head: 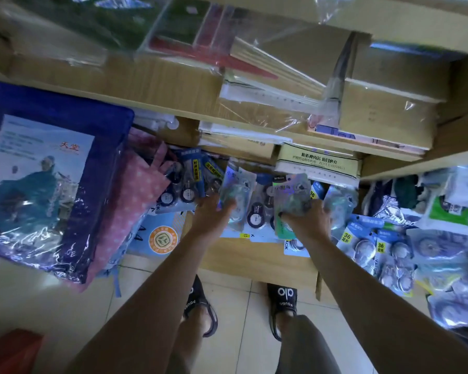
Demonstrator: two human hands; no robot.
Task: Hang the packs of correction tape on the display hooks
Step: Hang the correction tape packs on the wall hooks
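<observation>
My left hand [214,211] grips a shiny holographic pack of correction tape [237,184] by its lower part. My right hand [305,217] holds a second holographic pack [291,191], fingers curled round its lower edge. Both packs are held up in front of the hanging row under the shelf. Dark blue packs of correction tape [185,179] hang to the left of my left hand. More packs [257,211] hang between my hands, and several blue packs marked 36 [368,238] hang to the right. The hooks themselves are hidden behind the packs.
Wooden shelves [173,85] above hold stacked paper, notebooks and brown cardboard boxes [389,112]. A blue plastic-wrapped package [46,179] and pink dotted fabric [135,201] hang at the left. Bagged goods [454,201] crowd the right. My feet in black sandals [281,300] stand on tiled floor.
</observation>
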